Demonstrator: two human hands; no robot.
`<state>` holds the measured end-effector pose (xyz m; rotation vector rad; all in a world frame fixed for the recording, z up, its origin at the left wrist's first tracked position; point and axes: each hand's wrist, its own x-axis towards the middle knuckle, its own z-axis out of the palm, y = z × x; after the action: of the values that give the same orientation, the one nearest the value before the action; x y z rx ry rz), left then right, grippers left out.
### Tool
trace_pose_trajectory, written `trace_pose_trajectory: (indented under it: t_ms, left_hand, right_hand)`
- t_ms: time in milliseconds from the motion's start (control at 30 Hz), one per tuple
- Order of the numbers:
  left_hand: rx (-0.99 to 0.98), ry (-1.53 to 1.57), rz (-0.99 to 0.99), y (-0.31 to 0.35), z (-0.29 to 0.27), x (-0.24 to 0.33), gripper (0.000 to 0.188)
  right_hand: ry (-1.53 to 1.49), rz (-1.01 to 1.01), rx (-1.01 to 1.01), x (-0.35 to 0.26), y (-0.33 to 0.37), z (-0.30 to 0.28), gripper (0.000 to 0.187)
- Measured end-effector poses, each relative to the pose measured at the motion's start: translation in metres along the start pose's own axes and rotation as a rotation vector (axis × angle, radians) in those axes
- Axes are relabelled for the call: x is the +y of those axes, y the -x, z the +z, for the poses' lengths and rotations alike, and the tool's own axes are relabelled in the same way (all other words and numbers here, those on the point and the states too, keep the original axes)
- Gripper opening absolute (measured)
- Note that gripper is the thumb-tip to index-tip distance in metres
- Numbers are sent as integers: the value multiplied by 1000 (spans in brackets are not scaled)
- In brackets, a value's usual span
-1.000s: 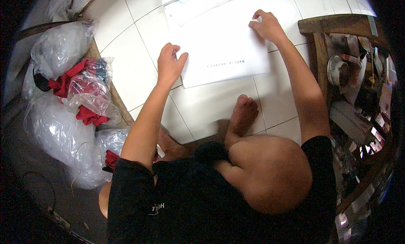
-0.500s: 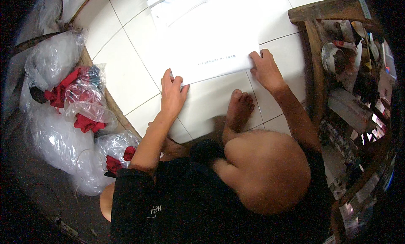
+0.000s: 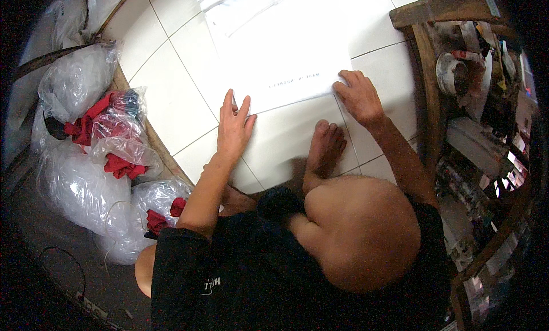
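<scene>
We have one white flat packet (image 3: pixel 280 48) lying on the tiled floor (image 3: pixel 186 82), short of the floor's left edge, its far end bright and creased and a line of print along its near edge. We judge the laying down to be done, since it lies flat; what is left is for our hands to come away from its near corners.

Our left hand (image 3: pixel 233 128) is at the near left corner, fingers spread; whether they press on the packet we cannot tell. Our right hand (image 3: pixel 360 99) is at the near right corner with fingers curled toward the thumb; we cannot tell if it pinches.

Nearer us, one bare foot (image 3: pixel 326 143) shows plainly on the tiles. Along the floor's left edge runs one wooden strip (image 3: pixel 150 130); beyond it we count at least three clear plastic bags (image 3: pixel 83 179), and at least three patches of red cloth (image 3: pixel 90 122). At the floor's right edge stands one wooden rack (image 3: pixel 443 8) with one round tin (image 3: pixel 450 74) among clutter too jumbled to count
</scene>
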<state>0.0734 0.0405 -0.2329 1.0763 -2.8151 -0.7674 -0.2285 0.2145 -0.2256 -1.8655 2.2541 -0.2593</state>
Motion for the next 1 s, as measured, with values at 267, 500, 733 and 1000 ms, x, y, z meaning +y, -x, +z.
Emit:
trace_pose_trajectory:
  t_ms: [267, 500, 733, 1000]
  left_hand:
    - [1, -75, 129, -4, -3, -3, 37]
    - [43, -34, 179, -1, -1, -12, 28]
    - [12, -78, 177, -13, -7, -11, 28]
    - [168, 101, -150, -25, -5, 1, 49]
  right_hand:
    - [31, -44, -60, 9, -3, 1, 20]
    - [55, -74, -70, 6, -5, -1, 22]
    - [45, -136, -51, 10, -5, 0, 17]
    - [-201, 288, 217, 10, -27, 0, 28]
